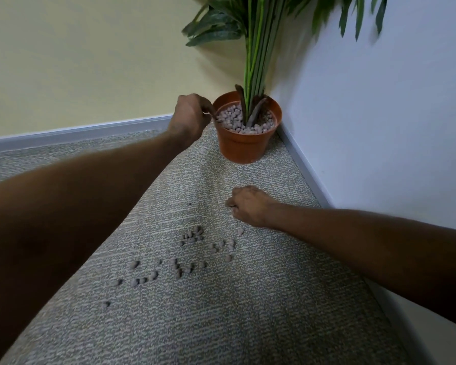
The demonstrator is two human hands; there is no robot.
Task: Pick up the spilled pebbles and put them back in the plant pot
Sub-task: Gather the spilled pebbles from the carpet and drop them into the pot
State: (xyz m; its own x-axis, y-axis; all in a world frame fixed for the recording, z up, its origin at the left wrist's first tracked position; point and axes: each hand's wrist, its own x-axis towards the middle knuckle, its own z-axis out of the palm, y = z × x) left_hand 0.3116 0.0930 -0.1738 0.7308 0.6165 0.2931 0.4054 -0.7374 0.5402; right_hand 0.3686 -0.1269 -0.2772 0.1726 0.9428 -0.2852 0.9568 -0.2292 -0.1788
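Note:
An orange plant pot stands in the room's corner, filled with greyish-pink pebbles around green stems. My left hand reaches to the pot's left rim, fingers curled with a fingertip over the rim; whether it holds pebbles is hidden. My right hand hovers low over the carpet in front of the pot, fingers closed, possibly around pebbles I cannot see. Several spilled pebbles lie scattered on the carpet nearer to me, with more spilled pebbles at the lower left.
Grey woven carpet covers the floor. A yellow wall runs behind, a white wall on the right, both with grey skirting. Plant leaves hang over the pot.

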